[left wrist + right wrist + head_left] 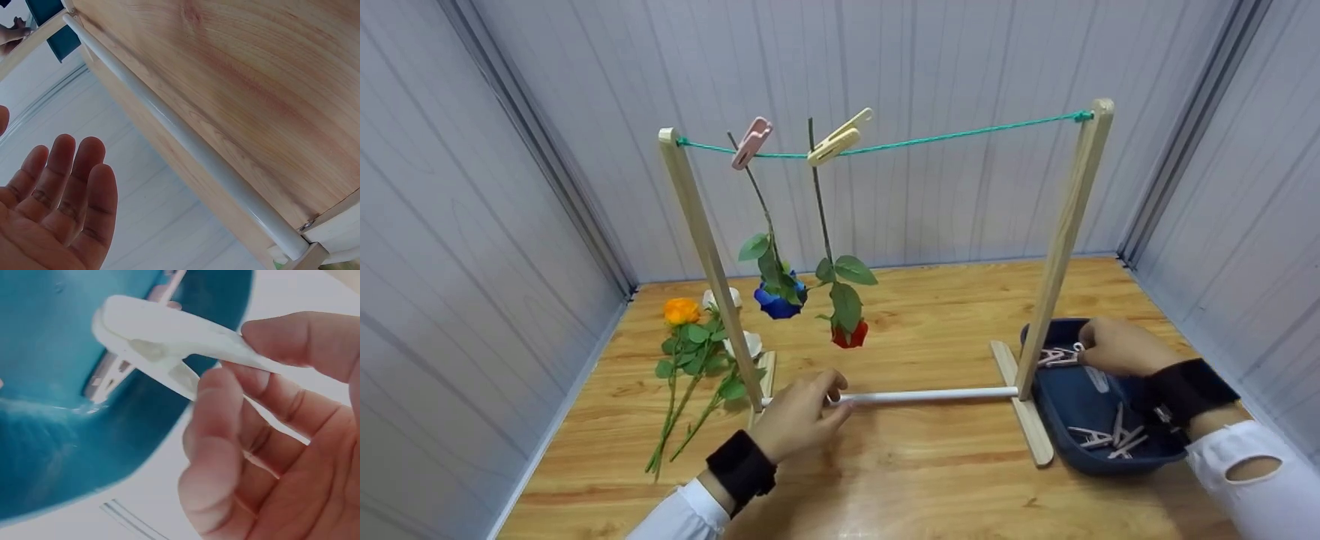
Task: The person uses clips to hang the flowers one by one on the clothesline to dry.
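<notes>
In the right wrist view, my right hand (281,422) pinches a white clothespin (157,329) between thumb and fingers over the dark blue basin (1061,409). More clothespins (1091,437) lie in that basin. My left hand (802,416), its fingers loosely bent, is close by the white crossbar (930,395) of a wooden stand and holds nothing. From the stand's green cord (960,137), a blue rose (780,300) hangs head down by a pink clothespin (752,142). To its right, a red rose (849,334) hangs by a yellow clothespin (836,146).
Left of the stand, an orange rose (682,310) and white roses (746,345) lie on the wooden table (915,480). The stand's left post (705,247) and right post (1061,262) rise between the flowers and the basin. Pale panelled walls (960,67) enclose the table.
</notes>
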Motion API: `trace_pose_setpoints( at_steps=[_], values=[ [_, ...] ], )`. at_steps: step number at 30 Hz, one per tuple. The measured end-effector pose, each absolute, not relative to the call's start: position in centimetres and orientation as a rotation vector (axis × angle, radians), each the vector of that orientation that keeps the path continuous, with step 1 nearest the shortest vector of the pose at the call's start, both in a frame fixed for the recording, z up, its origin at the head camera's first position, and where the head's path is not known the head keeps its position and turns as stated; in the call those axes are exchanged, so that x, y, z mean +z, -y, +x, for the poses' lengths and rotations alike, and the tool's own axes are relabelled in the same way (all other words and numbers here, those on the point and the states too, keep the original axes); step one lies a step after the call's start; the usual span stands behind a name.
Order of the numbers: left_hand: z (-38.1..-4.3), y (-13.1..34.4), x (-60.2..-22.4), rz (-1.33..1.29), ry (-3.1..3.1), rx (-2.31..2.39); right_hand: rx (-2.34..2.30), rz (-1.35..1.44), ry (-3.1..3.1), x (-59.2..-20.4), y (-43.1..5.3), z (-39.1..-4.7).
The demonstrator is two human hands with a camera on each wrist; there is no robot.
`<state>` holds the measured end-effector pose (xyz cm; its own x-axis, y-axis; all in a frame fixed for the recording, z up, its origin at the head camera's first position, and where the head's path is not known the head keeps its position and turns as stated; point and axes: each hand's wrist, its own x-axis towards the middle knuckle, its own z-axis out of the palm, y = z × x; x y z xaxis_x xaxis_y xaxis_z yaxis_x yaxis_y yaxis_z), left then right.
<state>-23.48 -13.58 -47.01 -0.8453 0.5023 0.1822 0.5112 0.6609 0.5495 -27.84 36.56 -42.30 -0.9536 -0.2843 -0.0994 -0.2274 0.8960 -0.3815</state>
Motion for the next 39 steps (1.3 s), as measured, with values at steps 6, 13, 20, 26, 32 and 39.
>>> trace_pose_setpoints(
  at_steps=[6, 13, 20, 26, 32, 39],
  values=[
    [-23.4, 13.6, -47.0, -0.866, 2.845, -0.974, -0.546, -0.442, -2.933, -40.4, -36.3, -25.7],
    [-23.2, 13.4, -46.7, -0.86, 2.843, -0.961, -0.562, -0.473, -2.946, -38.7, -35.0, -22.9],
    [-23.0, 13.1, -46.2, -0.871, 2.835, -0.958, -0.745, -0.791, -2.825, -37.0, -32.5, -20.8],
    [-22.9, 12.6, -45.3, -0.879, 2.809, -0.972, -1.048, -1.298, -2.796, -37.3, -30.1, -20.4],
    [-22.4, 11.7, -44.1, -0.934, 2.747, -1.012, -1.319, -1.369, -2.809, -37.9, -27.7, -20.2],
    [-21.7, 9.9, -42.7, -1.003, 2.64, -1.07, -1.78, -1.261, -2.635, -39.6, -23.9, -20.1]
  ],
)
